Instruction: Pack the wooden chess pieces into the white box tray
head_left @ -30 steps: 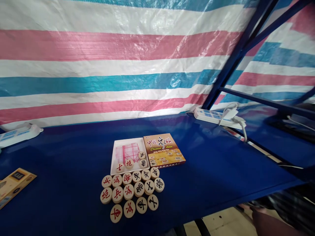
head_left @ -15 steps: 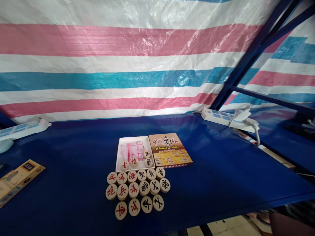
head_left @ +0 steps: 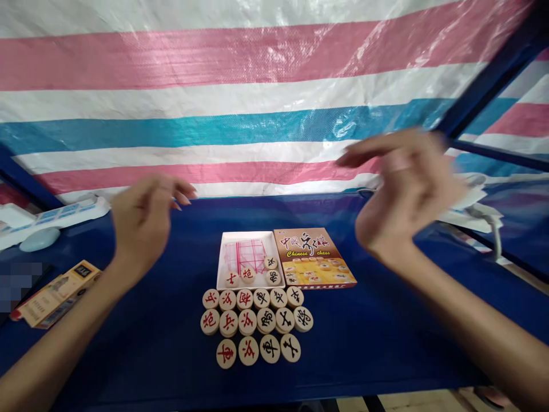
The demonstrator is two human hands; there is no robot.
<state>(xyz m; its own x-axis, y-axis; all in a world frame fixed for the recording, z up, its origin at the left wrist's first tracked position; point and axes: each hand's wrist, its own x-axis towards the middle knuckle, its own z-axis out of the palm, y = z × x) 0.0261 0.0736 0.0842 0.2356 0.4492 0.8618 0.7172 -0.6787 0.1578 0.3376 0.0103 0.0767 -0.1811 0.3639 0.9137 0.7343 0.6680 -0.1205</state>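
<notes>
Both hands are raised above the table, smeared by motion, with nothing visible in them. My left hand (head_left: 146, 214) is to the left of the white box tray (head_left: 221, 269), fingers loosely bent and apart. To the right of the box lid (head_left: 315, 246), marked "Chinese chess", hovers my right hand (head_left: 412, 189), its index finger stretched out and the others curled. Xiangqi pieces (head_left: 247, 322) with red and black characters stand in three rows in front of the tray, some seemingly stacked. Inside the tray lie several more pieces (head_left: 247, 274) and a folded clear sheet (head_left: 244, 254) with red lines.
On the left are a power strip (head_left: 71, 213), a computer mouse (head_left: 40, 239) and a yellowish carton (head_left: 64, 294). Another power strip (head_left: 472, 217) with plugs sits at the right. A striped plastic sheet (head_left: 257, 63) hangs behind the blue table (head_left: 171, 355); a blue metal post (head_left: 489, 74) slants at right.
Both hands have come into view, left and right, above the table. The view has shifted so the tray, lid and pieces appear farther right; their arrangement looks the same.
</notes>
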